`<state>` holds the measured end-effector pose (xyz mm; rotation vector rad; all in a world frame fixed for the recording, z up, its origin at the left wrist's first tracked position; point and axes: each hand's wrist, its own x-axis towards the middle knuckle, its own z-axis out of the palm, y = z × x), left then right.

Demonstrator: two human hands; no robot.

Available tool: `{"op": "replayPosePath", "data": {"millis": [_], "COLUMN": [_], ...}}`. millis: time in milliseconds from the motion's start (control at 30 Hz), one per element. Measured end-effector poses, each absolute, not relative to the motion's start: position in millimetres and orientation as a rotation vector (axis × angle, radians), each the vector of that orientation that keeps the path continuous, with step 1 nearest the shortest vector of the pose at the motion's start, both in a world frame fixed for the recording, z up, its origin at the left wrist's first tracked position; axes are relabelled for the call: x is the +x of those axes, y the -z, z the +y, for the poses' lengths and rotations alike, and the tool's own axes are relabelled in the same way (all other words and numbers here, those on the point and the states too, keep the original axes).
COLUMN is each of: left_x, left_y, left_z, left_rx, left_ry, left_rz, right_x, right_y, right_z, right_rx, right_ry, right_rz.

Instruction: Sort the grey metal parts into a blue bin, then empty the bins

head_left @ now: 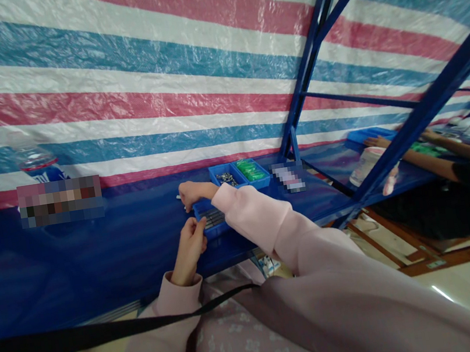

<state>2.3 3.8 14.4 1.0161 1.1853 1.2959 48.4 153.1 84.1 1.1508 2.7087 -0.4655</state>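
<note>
Left: a bottle (41, 164) stands against the striped sheet (153, 103). Left hand (190, 241) — fingers bent, thumb at the near-left corner of a blue tray (217, 231) of slim rods (214, 219); whether it grips anything, cannot tell. Right hand (193, 193) — above the tray's far-left end, fingers curled closed on a small pale piece (178, 197). Right, beyond the tray: blue bins (259, 184) containing small metal parts (227, 179) and green pieces (249, 169).

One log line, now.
left hand: at left edge of tray | right hand: by its far-left corner | grips: unclear | behind: metal bits, green pieces
</note>
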Motion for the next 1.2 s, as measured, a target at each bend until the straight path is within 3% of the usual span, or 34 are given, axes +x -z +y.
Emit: {"op": "replayPosePath", "data": {"millis": [433,867,1200], "left_x": [2,3,3], "left_y": [-12,-13,-12], "left_z": [4,4,3], "left_rx": [1.049,1.051,1.051], "left_ry": [-1.301,-1.294,-1.309], "left_rz": [1.183,1.190,1.184], "right_x": [53,115,141], "right_y": [-84,-117,-87], "right_z": [148,90,83], "right_rx": [1.076,1.083,1.179], "right_ry": [0.611,0.209,0.019], "right_rz": [3.037,3.295,3.058]}}
